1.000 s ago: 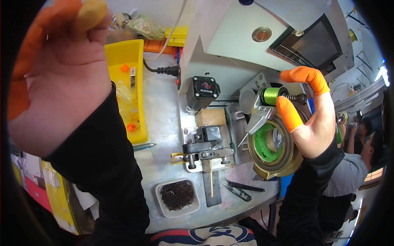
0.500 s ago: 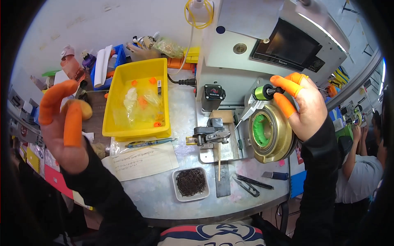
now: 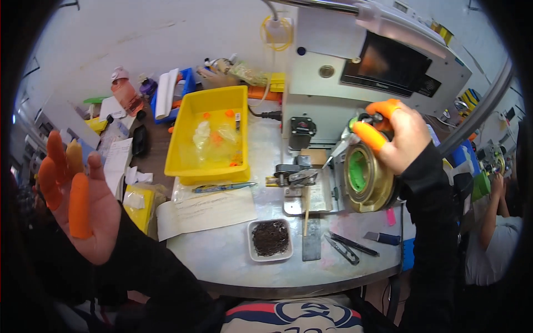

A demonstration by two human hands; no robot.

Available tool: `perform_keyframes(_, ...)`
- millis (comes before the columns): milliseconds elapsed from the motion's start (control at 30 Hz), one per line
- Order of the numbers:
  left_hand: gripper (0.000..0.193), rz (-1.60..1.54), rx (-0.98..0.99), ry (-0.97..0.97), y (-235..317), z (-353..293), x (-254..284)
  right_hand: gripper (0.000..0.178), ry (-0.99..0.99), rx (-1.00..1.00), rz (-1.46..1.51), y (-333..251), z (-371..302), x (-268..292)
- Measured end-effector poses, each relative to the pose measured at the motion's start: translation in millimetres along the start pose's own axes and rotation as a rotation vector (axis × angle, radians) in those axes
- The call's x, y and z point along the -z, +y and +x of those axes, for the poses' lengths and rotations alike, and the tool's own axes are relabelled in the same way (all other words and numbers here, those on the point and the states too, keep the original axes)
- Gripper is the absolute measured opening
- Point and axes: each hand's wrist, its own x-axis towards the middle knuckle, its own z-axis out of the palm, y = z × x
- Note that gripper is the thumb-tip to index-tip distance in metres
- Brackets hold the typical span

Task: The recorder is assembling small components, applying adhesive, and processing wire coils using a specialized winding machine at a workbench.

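My right hand (image 3: 404,139), with orange finger cots, is closed around a black threaded knob (image 3: 371,118) at the end of a small green roller on the machine. Just below that hand is a brass-coloured spool (image 3: 380,186) with a green ring (image 3: 358,171) inside it. My left hand (image 3: 99,222) is raised at the far left, palm up, fingers apart and holding nothing. It also wears orange finger cots, plus a paler one. The fingertips of my right hand partly cover the knob.
A yellow bin (image 3: 177,141) holds plastic bags and orange bits. Nearer me are a white dish (image 3: 251,250) of dark thin pieces, snips (image 3: 343,251), a blue-handled knife (image 3: 383,238) and a pen (image 3: 222,187) by paper. The machine's screen (image 3: 388,65) stands behind. Another person's arms (image 3: 491,219) show at right.
My view has turned, so the bench sits further right. My left hand has lowered and its fingers have spread upward. My right hand remains on the knob, its wrist slightly turned.
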Motion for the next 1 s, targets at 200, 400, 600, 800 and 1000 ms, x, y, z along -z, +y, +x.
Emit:
perform_keyframes(200, 0.053, -0.11, -0.159, -0.33, 39.1, -5.6, -35.8, 0.023, 0.092, 0.187, 0.065, 8.3, -6.4, 1.3)
perform_keyframes(400, 0.031, -0.033, -0.324, 0.116, 104.7, -23.1, -6.8, 0.022, -0.113, -0.234, 0.151, 10.4, -0.2, 3.6)
perform_keyframes(600, 0.029, 0.179, -0.491, -0.073, 83.7, -58.5, -23.1, 0.021, 0.061, 0.184, -0.003, 1.1, -7.3, 9.0)
perform_keyframes(800, 0.038, 0.218, 0.004, -0.089, -67.8, -115.5, -92.0, 0.019, -0.066, 0.133, 0.022, 11.6, -7.4, 15.8)
perform_keyframes(1000, 0.032, 0.321, 0.161, -0.139, -122.1, -141.7, -87.3, 0.015, -0.07, 0.084, -0.091, 3.7, -4.9, 20.2)
